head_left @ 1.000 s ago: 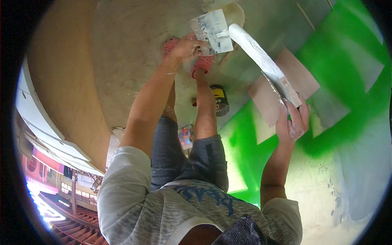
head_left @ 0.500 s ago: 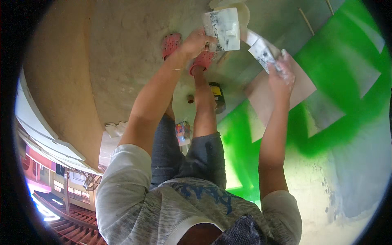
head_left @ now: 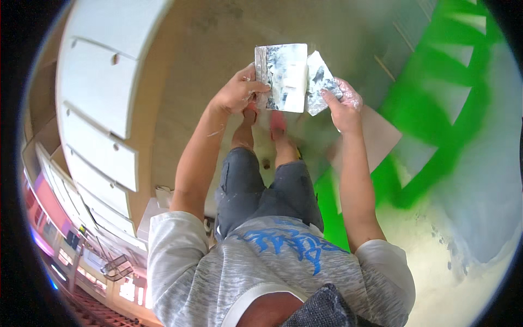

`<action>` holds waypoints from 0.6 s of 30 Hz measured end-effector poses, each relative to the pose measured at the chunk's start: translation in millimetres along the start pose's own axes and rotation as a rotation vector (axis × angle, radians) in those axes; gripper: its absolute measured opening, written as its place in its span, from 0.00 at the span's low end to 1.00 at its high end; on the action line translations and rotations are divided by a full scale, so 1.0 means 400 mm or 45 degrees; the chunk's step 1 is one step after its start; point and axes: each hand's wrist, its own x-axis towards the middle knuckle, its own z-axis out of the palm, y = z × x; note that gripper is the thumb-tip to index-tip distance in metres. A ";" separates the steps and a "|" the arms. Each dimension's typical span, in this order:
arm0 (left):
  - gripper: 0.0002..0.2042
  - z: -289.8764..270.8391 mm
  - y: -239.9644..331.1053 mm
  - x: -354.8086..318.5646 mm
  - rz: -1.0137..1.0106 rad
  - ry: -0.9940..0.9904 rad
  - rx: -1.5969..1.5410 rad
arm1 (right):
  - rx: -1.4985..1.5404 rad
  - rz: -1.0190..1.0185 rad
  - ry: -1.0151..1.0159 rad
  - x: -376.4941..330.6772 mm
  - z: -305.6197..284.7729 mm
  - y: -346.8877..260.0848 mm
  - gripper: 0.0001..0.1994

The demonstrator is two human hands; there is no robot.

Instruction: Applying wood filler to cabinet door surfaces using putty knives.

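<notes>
My left hand (head_left: 238,90) grips a wide, flat putty scraper (head_left: 278,68) by its left edge, thumb on top. White putty and dark smears cover its face, with a thicker white ridge along the right side. A smaller putty scraper (head_left: 318,79), also smeared white and dark, is pinched in my right hand (head_left: 346,106). The two scrapers are side by side at chest-to-waist height, their near edges meeting or almost meeting. White putty coats the fingers of my right hand.
White panels with round holes (head_left: 103,114) stand along the left. At right is a surface with green paint (head_left: 430,109) and a beige square sheet (head_left: 373,139). My pink clogs (head_left: 278,121) rest on the grey-brown floor (head_left: 201,43). Thin sticks (head_left: 384,68) lie farther off.
My hands have come together and nearer my body, bringing the smaller scraper left against or beside the wide one. The view has shifted, showing more white panels at left.
</notes>
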 end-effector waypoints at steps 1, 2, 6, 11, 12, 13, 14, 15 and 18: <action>0.23 0.031 0.035 -0.039 0.105 0.070 0.075 | -0.017 -0.127 -0.042 -0.019 0.009 -0.061 0.14; 0.23 0.117 0.035 -0.068 0.209 0.142 0.055 | 0.203 -0.210 -0.060 -0.045 -0.027 -0.086 0.14; 0.24 0.294 0.080 -0.186 0.545 0.238 -0.068 | -0.180 -0.749 -0.177 -0.108 -0.106 -0.207 0.16; 0.25 0.507 0.046 -0.356 0.917 0.380 -0.213 | -0.366 -1.579 -0.405 -0.223 -0.236 -0.369 0.18; 0.25 0.525 0.040 -0.377 0.980 0.327 -0.205 | -0.499 -1.726 -0.385 -0.240 -0.244 -0.386 0.20; 0.26 0.544 0.033 -0.401 1.031 0.282 -0.197 | -0.623 -1.865 -0.357 -0.254 -0.251 -0.394 0.21; 0.26 0.572 0.034 -0.423 1.100 0.353 -0.207 | -0.726 -1.959 -0.331 -0.257 -0.262 -0.402 0.22; 0.26 0.608 0.026 -0.450 1.141 0.326 -0.284 | -0.681 -2.012 -0.415 -0.263 -0.263 -0.410 0.22; 0.26 0.685 0.024 -0.471 1.314 0.341 -0.394 | -0.692 -2.178 -0.393 -0.192 -0.293 -0.461 0.22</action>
